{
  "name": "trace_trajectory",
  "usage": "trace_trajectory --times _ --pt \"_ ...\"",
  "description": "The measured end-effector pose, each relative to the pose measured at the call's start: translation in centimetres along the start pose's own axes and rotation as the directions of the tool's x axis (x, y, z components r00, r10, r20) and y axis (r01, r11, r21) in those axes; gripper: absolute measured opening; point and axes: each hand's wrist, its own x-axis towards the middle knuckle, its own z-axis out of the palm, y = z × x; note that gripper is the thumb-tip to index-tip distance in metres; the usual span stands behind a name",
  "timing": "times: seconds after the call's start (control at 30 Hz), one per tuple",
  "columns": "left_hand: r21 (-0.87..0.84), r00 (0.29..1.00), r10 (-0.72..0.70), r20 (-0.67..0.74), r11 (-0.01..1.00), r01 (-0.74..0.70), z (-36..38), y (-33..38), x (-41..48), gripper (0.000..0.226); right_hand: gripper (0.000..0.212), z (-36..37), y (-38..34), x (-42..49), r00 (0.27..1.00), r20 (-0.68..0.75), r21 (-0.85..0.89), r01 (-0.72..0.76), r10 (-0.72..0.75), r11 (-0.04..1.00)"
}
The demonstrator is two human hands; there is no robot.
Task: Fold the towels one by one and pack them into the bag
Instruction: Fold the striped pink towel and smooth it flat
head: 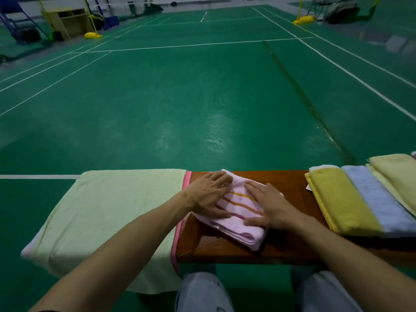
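pink striped towel (pixel 238 212) folded small, mid-bench (pixel 281 183). left hand (pixel 208 194) and right hand (pixel 267 208) lie flat on it, fingers straight, gripping nothing. to finish well: smooth outward, square the edges, press creases. bag not in view.

Your left hand (pixel 208 194) and right hand (pixel 267 208) are pressing the soft, matt cloth of the pink towel (pixel 238 224). Beneath them the bench (pixel 225 251) is showing glossy, scratched wood. Left of your left hand the pale green towel (pixel 112 210) is looking matt and nubby; beyond both, the floor (pixel 180 109) is gleaming smooth.
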Motion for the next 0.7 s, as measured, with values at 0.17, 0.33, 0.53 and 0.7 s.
trace_trajectory --times 0.17,0.33,0.53,0.7 --pt "-0.225 0.991 -0.1 0.087 0.967 0.117 0.1 4.3 1.3 0.101 0.143 -2.5 5.4 -1.1 0.994 0.103 -0.13 -0.007 0.021 0.991" --pt "-0.221 0.975 -0.173 0.141 0.954 0.201 1.6 6.2 2.0 0.109 0.151 -2.1 5.2 -2.1 0.99 0.141 -0.033 0.014 -0.009 0.999" --pt "-0.191 0.966 -0.159 0.206 0.961 0.199 2.2 4.6 1.5 0.12 0.15 -0.4 5.7 -2.5 0.986 0.165 -0.066 -0.007 0.018 0.998" --pt "-0.216 0.964 -0.183 0.191 0.951 0.223 2.8 4.0 1.2 0.122 0.141 0.1 6.4 -2.6 0.989 0.145 -0.067 -0.008 0.017 0.998"
